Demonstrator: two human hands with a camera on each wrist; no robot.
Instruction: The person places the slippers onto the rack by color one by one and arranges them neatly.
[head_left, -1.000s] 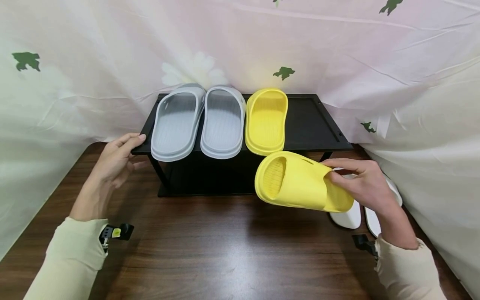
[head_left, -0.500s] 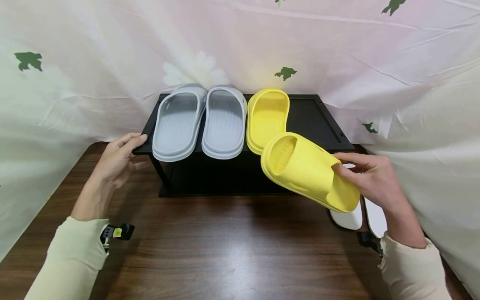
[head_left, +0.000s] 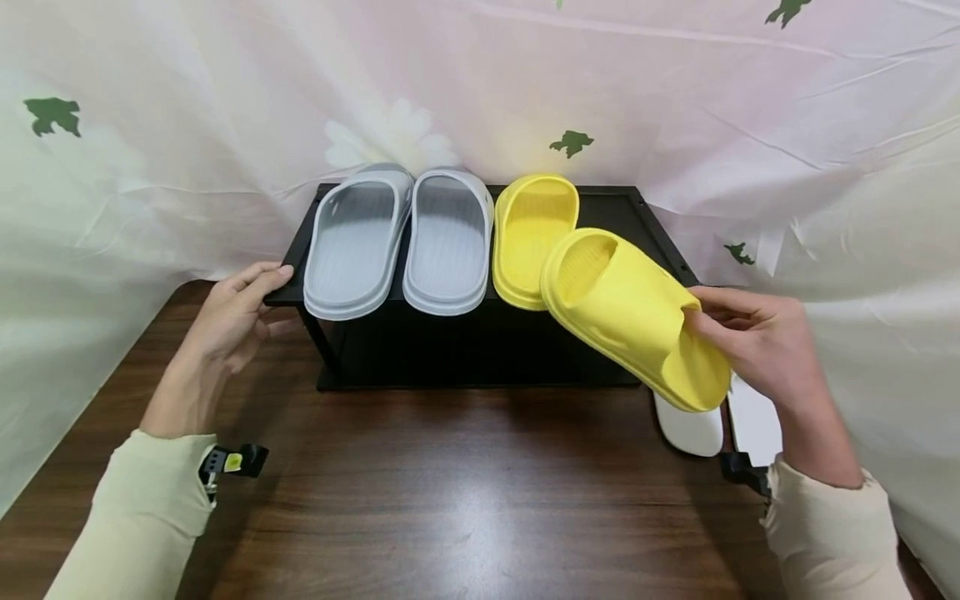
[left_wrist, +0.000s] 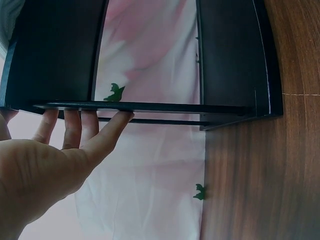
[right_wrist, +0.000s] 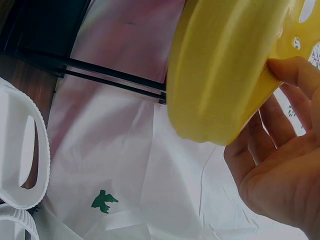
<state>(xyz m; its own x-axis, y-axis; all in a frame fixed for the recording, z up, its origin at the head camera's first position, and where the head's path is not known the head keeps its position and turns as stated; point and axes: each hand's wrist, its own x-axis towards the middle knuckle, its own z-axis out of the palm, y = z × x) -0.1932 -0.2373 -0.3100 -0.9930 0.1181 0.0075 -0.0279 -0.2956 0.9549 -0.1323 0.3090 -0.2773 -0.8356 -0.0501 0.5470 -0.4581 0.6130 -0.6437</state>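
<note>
While the right hand [head_left: 765,337] pinches one edge of a yellow slipper [head_left: 633,312] between thumb and fingers, that slipper sits at an angle over the front right of the black rack [head_left: 480,354]. Seen from the head, it overlaps the second yellow slipper [head_left: 534,229], which stands on the rack's top shelf just right of the middle; whether the two touch cannot be told. At the rack's left end, the left hand [head_left: 228,321] grips the top shelf, thumb on the upper face and fingers below it against the side leg. Two grey slippers [head_left: 352,242] stand side by side on the left part of the rack's top, jutting past its front edge. White slippers [head_left: 688,425] lie near the rack's front right corner, partly hidden. Wood-grain counter [head_left: 420,500] spreads in front of the rack, and pale cloth [head_left: 480,83] with green leaf-like shapes hangs behind it
</note>
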